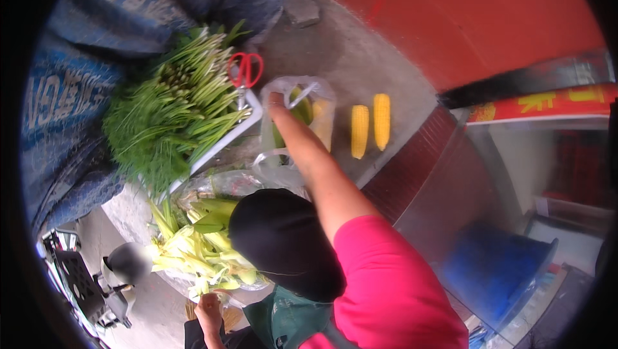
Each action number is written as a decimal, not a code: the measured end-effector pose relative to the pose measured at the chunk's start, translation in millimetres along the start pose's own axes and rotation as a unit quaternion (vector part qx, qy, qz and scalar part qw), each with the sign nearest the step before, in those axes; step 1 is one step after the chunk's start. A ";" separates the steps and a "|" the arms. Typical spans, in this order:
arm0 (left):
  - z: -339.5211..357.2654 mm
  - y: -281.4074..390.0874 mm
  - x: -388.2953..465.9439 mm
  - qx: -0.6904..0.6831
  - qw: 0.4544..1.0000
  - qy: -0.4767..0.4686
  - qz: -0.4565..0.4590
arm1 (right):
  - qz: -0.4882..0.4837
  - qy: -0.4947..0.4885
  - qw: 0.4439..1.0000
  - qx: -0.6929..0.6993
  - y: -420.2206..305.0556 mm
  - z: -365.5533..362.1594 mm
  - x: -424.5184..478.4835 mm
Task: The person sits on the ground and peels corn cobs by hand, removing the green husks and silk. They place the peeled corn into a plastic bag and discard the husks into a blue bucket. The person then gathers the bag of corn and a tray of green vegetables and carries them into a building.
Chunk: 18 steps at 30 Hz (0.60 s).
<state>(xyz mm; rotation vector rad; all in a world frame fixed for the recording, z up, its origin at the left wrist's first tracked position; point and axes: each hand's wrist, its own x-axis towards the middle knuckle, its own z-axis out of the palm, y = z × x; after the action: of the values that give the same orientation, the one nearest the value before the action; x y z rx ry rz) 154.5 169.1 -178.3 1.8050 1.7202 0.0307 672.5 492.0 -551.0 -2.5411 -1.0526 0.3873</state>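
Observation:
My right arm in a pink sleeve reaches forward to a clear plastic bag (326,89). My right hand (276,101) is at the bag's left side, its fingers hidden. Green-husked corn (301,105) and something yellow show through the film. Two peeled yellow corn cobs, a nearer one (359,131) and a farther one (382,122), lie on the ground to the right of the bag. Low on the left, my left hand (209,308) has curled fingers beside a heap of pale corn husks (203,252). Whether it grips one is unclear.
Bunched green vegetables (188,93) fill a white tray (219,143), with red-handled scissors (245,71) at its corner. Blue printed tarpaulin (101,59) hangs at left. A dark rounded shape (285,242), apparently my knee, stands mid-view. At right are a blue bin (497,271) and red panel (463,16).

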 end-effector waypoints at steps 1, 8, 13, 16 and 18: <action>7.1 8.8 65.5 -0.050 0.993 -0.031 0.103 | 0.100 0.182 0.975 0.080 94.6 -15.4 88.1; 19.5 -46.8 -25.5 -0.001 1.000 -0.002 -0.016 | -0.063 -0.162 0.983 -0.050 -23.7 -111.7 -31.0; 18.6 -22.7 -3.1 -0.070 0.997 -0.001 0.022 | -0.068 -0.047 0.982 0.168 15.7 -156.3 -51.5; 15.7 -8.8 -2.9 -0.104 0.994 -0.022 0.010 | -0.019 -0.103 0.969 0.224 18.7 -173.7 -78.3; 8.8 -15.8 -22.8 -0.119 0.993 -0.016 0.004 | 0.009 -0.112 0.952 0.283 5.8 -199.8 -128.4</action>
<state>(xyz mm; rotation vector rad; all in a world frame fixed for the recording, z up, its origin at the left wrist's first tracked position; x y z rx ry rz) 140.9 143.8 -183.3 1.6274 1.6129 0.2009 664.4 351.1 -359.9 -2.0225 -0.8366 0.8641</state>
